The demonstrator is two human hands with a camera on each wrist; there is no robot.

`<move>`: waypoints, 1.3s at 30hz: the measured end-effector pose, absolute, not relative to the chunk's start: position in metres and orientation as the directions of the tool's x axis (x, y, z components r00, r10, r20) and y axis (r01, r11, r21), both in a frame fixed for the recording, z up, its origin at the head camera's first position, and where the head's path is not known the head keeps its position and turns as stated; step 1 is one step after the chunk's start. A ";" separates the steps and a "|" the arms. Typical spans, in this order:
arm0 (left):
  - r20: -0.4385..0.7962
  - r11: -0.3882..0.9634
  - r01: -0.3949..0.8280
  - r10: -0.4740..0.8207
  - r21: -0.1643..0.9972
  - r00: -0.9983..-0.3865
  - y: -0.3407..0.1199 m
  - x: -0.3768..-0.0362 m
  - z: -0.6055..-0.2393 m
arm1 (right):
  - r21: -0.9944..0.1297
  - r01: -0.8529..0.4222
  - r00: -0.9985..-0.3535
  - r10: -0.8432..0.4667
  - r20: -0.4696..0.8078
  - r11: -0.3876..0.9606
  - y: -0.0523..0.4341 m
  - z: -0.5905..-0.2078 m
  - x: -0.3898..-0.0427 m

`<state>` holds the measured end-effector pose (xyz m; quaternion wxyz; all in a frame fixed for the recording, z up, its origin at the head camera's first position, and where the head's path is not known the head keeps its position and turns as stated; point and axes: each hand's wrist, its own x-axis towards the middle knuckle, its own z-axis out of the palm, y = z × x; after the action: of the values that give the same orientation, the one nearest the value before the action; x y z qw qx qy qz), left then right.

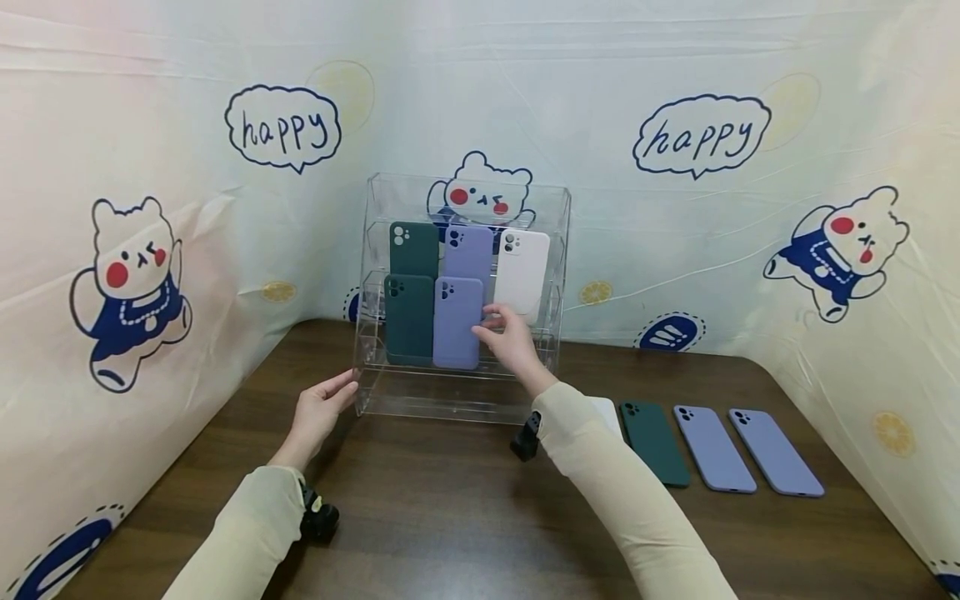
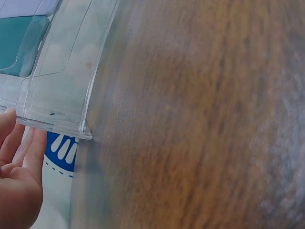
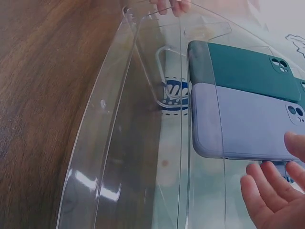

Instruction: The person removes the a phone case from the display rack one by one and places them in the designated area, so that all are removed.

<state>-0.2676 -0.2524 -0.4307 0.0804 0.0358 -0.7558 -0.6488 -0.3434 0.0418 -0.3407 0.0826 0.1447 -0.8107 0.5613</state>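
Note:
A clear acrylic display rack [image 1: 442,408] stands on the table with phone cases leaning on its tiers. My left hand [image 1: 315,417] pinches the rack's lower left edge, thumb on one side and fingers on the other. The front tier bears a dark green case [image 1: 408,321] and a purple case [image 1: 457,325]. At the purple case's right edge is my right hand [image 1: 513,342], thumb and fingers apart; the right wrist view shows the fingertips just beside that edge. Behind stand another green case [image 1: 414,248], another purple case [image 1: 468,250] and a white case [image 1: 525,262].
Right of the rack, a row of cases lies flat on the brown table [image 1: 435,517]: a white one [image 1: 606,412] partly hidden by my right sleeve, a green one [image 1: 654,442] and two purple ones [image 1: 715,450]. A printed curtain [image 1: 480,100] encloses the table's back and sides.

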 end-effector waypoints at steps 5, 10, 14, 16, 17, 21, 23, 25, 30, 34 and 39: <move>0.079 0.152 0.053 -0.165 0.987 -0.983 -0.252 -0.268 -0.430 | -0.912 -0.299 -0.954 -0.119 0.276 0.282 0.039 -0.341 -0.346; 0.082 0.150 0.056 -0.170 0.987 -0.982 -0.252 -0.268 -0.430 | -0.928 -0.271 -0.961 -0.118 0.249 0.254 0.040 -0.340 -0.348; 0.084 0.149 0.059 -0.166 0.987 -0.982 -0.252 -0.268 -0.430 | -0.927 -0.259 -0.964 -0.129 0.232 0.270 0.041 -0.339 -0.348; 0.083 0.149 0.059 -0.165 0.987 -0.983 -0.252 -0.268 -0.430 | -0.932 -0.250 -0.966 -0.135 0.221 0.262 0.043 -0.339 -0.349; 0.082 0.151 0.058 -0.163 0.987 -0.983 -0.252 -0.269 -0.430 | -0.935 -0.247 -0.966 -0.136 0.218 0.253 0.043 -0.339 -0.349; 0.081 0.158 0.056 -0.157 0.986 -0.984 -0.251 -0.269 -0.430 | -0.948 -0.235 -0.969 -0.131 0.210 0.214 0.047 -0.338 -0.351; 0.080 0.163 0.054 -0.154 0.985 -0.985 -0.251 -0.269 -0.430 | -0.951 -0.235 -0.969 -0.127 0.213 0.201 0.049 -0.336 -0.351; 0.080 0.166 0.054 -0.154 0.985 -0.985 -0.251 -0.269 -0.429 | -0.949 -0.245 -0.966 -0.127 0.223 0.197 0.052 -0.334 -0.350; 0.083 0.163 0.057 -0.158 0.985 -0.984 -0.251 -0.269 -0.430 | -0.933 -0.308 -0.950 -0.118 0.290 0.188 0.058 -0.317 -0.341; 0.096 0.158 0.071 -0.160 0.985 -0.982 -0.250 -0.269 -0.430 | -0.913 -0.367 -0.930 -0.084 0.357 0.178 0.063 -0.310 -0.339; 0.097 0.150 0.073 -0.161 0.986 -0.982 -0.251 -0.269 -0.431 | -0.896 -0.412 -0.911 -0.081 0.404 0.167 0.067 -0.304 -0.330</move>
<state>-0.2688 -0.2510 -0.4311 0.0898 0.0293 -0.7530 -0.6512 -0.3298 0.0666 -0.3040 0.1325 0.1641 -0.7523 0.6242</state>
